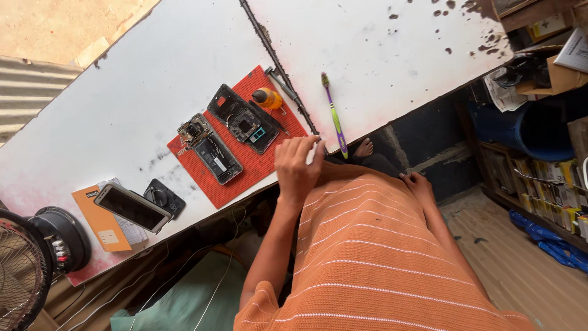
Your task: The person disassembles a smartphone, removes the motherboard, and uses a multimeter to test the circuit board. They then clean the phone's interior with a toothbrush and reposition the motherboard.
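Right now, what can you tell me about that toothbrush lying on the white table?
The toothbrush has a slim green and purple handle, plastic by its look, with a small dark bristle head at the end farthest from the person. It lies flat on the white table, off the red mat, beside a long dark strip that runs across the tabletop. Its handle end reaches the table's near edge. No hand touches it; the left hand rests at the edge, close to that end.

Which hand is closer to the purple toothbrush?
The left hand. It rests at the table edge just beside the toothbrush; the right hand lies farther off on the person's knee, below the table.
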